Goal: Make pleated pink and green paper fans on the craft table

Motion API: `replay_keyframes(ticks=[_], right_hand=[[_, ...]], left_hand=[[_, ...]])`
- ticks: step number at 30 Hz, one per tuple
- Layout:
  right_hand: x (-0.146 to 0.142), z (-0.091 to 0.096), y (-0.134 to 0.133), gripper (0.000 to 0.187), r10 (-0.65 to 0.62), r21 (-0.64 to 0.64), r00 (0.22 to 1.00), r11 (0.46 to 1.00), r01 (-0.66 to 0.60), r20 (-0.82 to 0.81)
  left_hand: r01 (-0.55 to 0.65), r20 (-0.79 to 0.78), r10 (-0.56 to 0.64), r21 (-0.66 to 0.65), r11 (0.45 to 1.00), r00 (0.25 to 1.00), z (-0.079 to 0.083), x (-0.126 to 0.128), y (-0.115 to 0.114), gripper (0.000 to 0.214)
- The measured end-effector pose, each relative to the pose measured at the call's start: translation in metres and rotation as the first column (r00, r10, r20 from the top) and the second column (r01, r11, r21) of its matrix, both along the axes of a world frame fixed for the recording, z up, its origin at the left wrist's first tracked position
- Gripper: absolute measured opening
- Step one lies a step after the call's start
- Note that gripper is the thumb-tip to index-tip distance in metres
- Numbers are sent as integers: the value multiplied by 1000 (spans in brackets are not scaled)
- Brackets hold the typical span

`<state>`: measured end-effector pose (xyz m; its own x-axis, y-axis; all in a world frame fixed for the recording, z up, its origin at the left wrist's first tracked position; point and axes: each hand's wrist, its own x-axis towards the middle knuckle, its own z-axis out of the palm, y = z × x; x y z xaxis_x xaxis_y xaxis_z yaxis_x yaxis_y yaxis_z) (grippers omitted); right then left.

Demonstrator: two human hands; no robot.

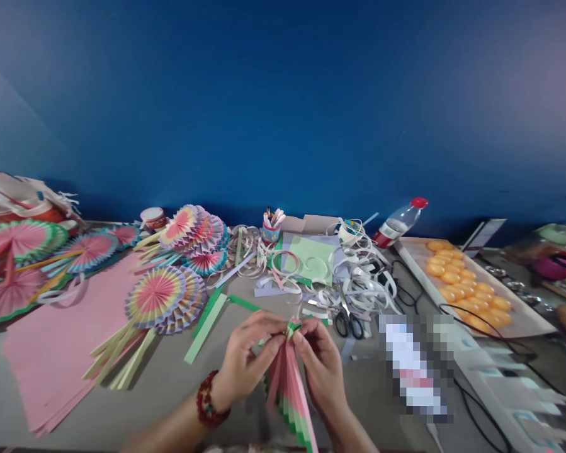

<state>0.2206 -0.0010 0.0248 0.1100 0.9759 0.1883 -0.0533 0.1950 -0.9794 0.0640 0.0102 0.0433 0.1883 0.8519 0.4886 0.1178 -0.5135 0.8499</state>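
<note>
My left hand [245,358] and my right hand [321,362] meet over the table's near edge, both pinched shut on the top of a pleated paper strip [289,384] in pink, white and green. The folded strip hangs down between my wrists. A red bead bracelet [209,401] circles my left wrist. Just beyond my fingers lie loose green paper strips [207,322] and black-handled scissors [349,323].
Finished round paper fans [164,301] with stick handles cover the left and middle of the table, on pink paper sheets [60,352]. White paper offcuts [362,277], a pen cup [270,231], a tape roll, a lying water bottle [398,221] and a tray of orange balls [466,286] sit right. Black cables cross the right side.
</note>
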Motion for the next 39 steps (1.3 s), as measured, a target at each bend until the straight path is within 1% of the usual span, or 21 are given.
replay_keyframes(ticks=[3,6,9,14,17,23,28,34,39], right_hand=[[-1,-2,0,22,38,-62,992,997,-46,-122],[-3,-3,0,25,78,-144,958,982,-121,-276],[-4,-2,-1,26,73,-189,939,971,-143,-337],[-6,0,-2,27,17,-159,967,986,-59,-254],[-7,-1,-2,28,-4,-161,977,986,-31,-211],[-4,-3,-1,28,-4,-227,968,972,-55,-250],[-1,2,2,32,-7,-267,960,961,-71,-281],[-1,13,3,37,-42,-284,968,958,-32,-249],[-2,11,3,38,-38,-279,972,960,-29,-231]], left_hand=[[5,-7,-5,-54,999,1000,0,-1,1,18],[0,-12,-1,-130,991,1000,0,-1,2,15],[-15,-13,13,-148,989,1000,-1,0,3,15],[-34,15,36,-129,991,999,-7,3,4,15],[-37,0,37,-115,993,999,-9,3,5,15],[14,-107,-18,-35,999,994,-8,-1,7,24],[61,-136,-66,-36,997,989,-5,-1,6,35],[86,-186,-89,-26,996,978,2,1,5,33],[91,-199,-91,-9,996,976,1,2,4,33]])
